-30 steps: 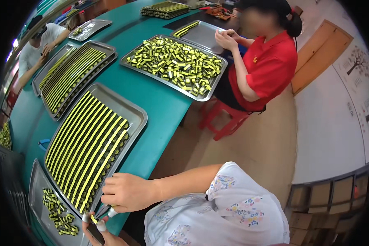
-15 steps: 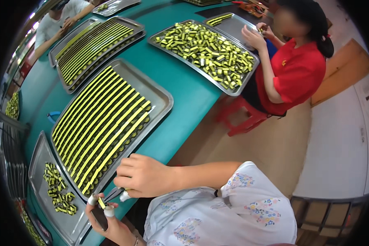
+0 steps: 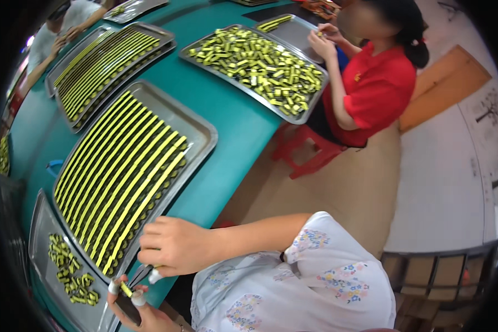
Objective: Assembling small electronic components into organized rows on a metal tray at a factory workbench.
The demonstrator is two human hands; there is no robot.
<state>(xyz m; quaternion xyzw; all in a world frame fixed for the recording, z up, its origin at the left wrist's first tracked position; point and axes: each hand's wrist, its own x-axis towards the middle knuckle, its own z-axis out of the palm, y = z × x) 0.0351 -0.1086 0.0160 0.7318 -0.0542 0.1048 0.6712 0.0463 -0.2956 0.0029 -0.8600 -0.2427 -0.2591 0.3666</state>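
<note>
My left hand [image 3: 147, 316], with white tape on the fingertips, pinches a small yellow-and-black block [image 3: 126, 289] at the lower left. Just above it, my right hand [image 3: 174, 244] is closed round a pair of dark needle-nose pliers [image 3: 140, 275]. The plier tips reach to the block; whether they grip part of it is too small to tell. Tape also wraps a right fingertip. Beside my hands lies a metal tray [image 3: 202, 130] lined with neat rows of the same blocks. A second tray [image 3: 37, 221] at the left carries a loose heap of blocks [image 3: 72, 271].
Across the green table [image 3: 235, 160] stand stacked trays of rows [image 3: 169, 44] and a tray heaped with loose blocks [image 3: 301, 117]. A co-worker in red [image 3: 379, 83] sits on a red stool [image 3: 310, 149], handling a small piece. Another person's arms [image 3: 66, 39] are at the far left.
The whole view has shifted, so table, trays and co-worker sit farther left in the picture. My hands keep the same hold on block and pliers.
</note>
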